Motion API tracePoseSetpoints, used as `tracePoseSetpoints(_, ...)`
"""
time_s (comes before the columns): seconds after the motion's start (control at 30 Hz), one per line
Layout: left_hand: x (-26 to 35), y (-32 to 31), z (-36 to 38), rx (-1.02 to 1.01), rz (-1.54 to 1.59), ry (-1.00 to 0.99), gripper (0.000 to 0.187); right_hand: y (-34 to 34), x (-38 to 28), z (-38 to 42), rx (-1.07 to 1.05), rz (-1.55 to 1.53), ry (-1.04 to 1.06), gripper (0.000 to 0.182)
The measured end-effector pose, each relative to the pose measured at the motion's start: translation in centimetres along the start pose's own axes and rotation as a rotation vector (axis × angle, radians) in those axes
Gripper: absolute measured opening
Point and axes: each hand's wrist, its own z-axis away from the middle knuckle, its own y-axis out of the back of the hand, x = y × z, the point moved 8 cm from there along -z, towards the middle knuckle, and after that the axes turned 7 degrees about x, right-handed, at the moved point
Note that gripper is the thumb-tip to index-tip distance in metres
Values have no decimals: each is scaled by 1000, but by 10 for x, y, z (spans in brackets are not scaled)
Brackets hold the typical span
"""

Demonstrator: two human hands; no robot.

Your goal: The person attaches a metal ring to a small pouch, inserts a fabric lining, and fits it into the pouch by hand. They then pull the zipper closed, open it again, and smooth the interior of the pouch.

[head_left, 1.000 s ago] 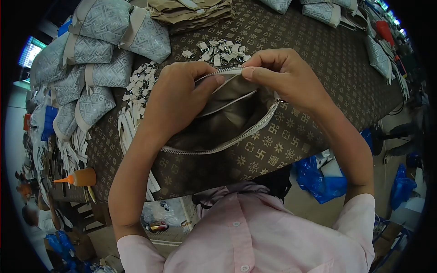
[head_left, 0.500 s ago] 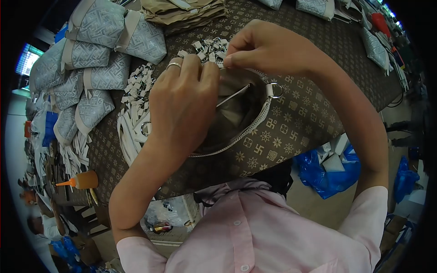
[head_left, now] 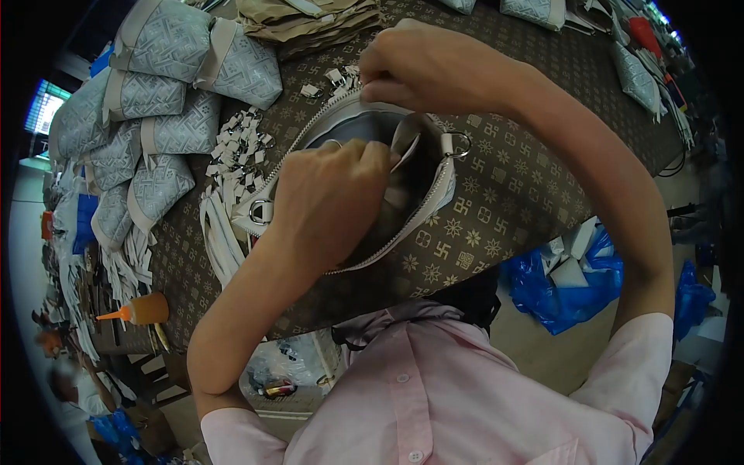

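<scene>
An unzipped bag lies on the patterned table, its zipper edge curving round a dark lining. A metal ring sits at its right end and another at its left. My left hand, wearing a ring, is closed over the opening, its fingertips at the lining; what they pinch is too small to make out. At the bag's far edge my right hand is closed, with thumb and finger together near the zipper. Its fingertips hide whatever they hold. A lining flap stands up between the hands.
Patterned pouches are piled at the left. Small strap pieces with metal clips and pale strips lie left of the bag. Brown paper is stacked behind. An orange-tipped bottle stands at the table's left edge.
My left hand has moved from the bag's far edge down into the opening. My right hand has shifted left and slightly up. The opening is wider, and the left ring shows more fully.
</scene>
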Motion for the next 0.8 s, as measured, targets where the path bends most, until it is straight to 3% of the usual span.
tracePoseSetpoints(0.03,-6,4,-1,56,-10,48,16,5,-4,4,0,2,4,26)
tracePoseSetpoints(0.1,-11,10,-3,119,-18,83,20,10,6,22,-73,-53,-247,24)
tracePoseSetpoints(0.13,-14,11,-2,129,-5,136,22,8,5,35,-73,-46,-249,24)
tracePoseSetpoints(0.2,-17,10,-1,141,18,198,24,12,9,61,197,-340,-368,21)
tracePoseSetpoints(0.27,-18,20,-1,317,68,213,22,10,-3,72,157,-285,-435,20)
tracePoseSetpoints(0.3,-19,22,-3,313,64,210,22,8,-2,76,131,-233,-510,19)
tracePoseSetpoints(0.37,-13,46,-7,559,-68,88,25,7,2,75,178,-231,-527,19)
tracePoseSetpoints(0.5,-45,37,-16,603,0,64,28,2,6,84,285,-375,-569,17)
tracePoseSetpoints(0.57,-73,-2,-17,67,550,428,29,-6,19,90,277,-557,-571,17)
tracePoseSetpoints(0.7,-75,-5,-12,33,579,434,32,-12,27,93,252,-933,-503,21)
tracePoseSetpoints(0.8,-76,-8,-12,17,591,419,32,-14,31,92,221,-948,-485,21)
